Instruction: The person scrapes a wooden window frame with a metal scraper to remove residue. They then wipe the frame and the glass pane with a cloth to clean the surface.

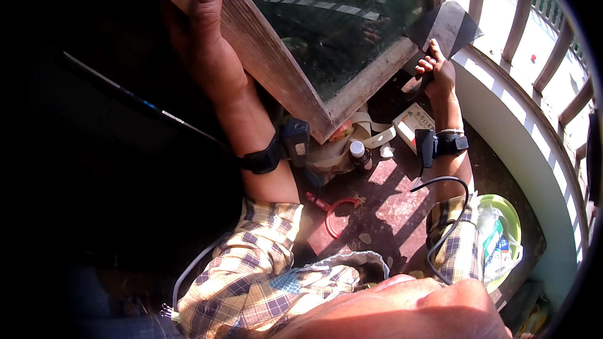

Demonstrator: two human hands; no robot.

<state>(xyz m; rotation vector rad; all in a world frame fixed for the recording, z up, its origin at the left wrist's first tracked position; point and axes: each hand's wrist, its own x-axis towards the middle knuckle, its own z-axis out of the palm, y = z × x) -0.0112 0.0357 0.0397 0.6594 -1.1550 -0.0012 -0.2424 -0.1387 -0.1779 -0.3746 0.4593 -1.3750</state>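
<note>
My left hand (207,47) grips the weathered wooden frame (278,63) of a glazed window sash, its thumb on the near face and its fingers lost in deep shadow. Dark glass (325,33) fills the frame and reflects a balustrade. In my right hand (443,75) is a flat, wide-bladed scraper-like tool (447,21), the thumb pressed along its blade. This blade is at the lower right corner of the sash; whether it touches the wood, I cannot tell. A rounded handle end (412,84) shows below my fingers.
A capped brown bottle (361,156), a cloth bag (330,155) and a printed box (409,125) stand on the red-brown surface (372,212). Nearer lies a red curved object (333,221). A green basin (514,226) holds plastic packets. A curved ledge (513,127) with railings (520,14) bounds the right.
</note>
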